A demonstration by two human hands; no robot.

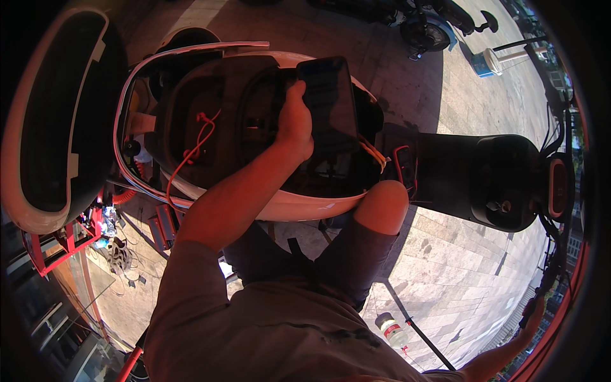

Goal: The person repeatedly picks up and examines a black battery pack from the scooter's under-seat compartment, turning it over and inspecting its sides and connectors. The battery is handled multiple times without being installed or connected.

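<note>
My left hand [295, 119] reaches over an electric scooter's opened body [286, 207] and grips the edge of a dark, flat slab [329, 105] with rounded corners. Its thumb lies along the near edge; what the slab is cannot be told. Under it, the scooter's dark compartment [329, 174] is in deep shade. Orange-yellow cables [374, 153] come out at its right end, beside a red-edged multimeter [405, 164]. At the far right rim, my right hand [535, 315] is around the handlebar grip [526, 313], small and partly dark. A red cable [191, 153] trails across the left storage compartment [191, 102].
The raised seat [52, 119] stands at left, above a red tool cart [71, 243]. A red case [163, 227] is by the scooter. A clear jug [391, 329] and a black pole [429, 344] are lower right. A bucket [486, 63] and parked two-wheeler [427, 36] are beyond.
</note>
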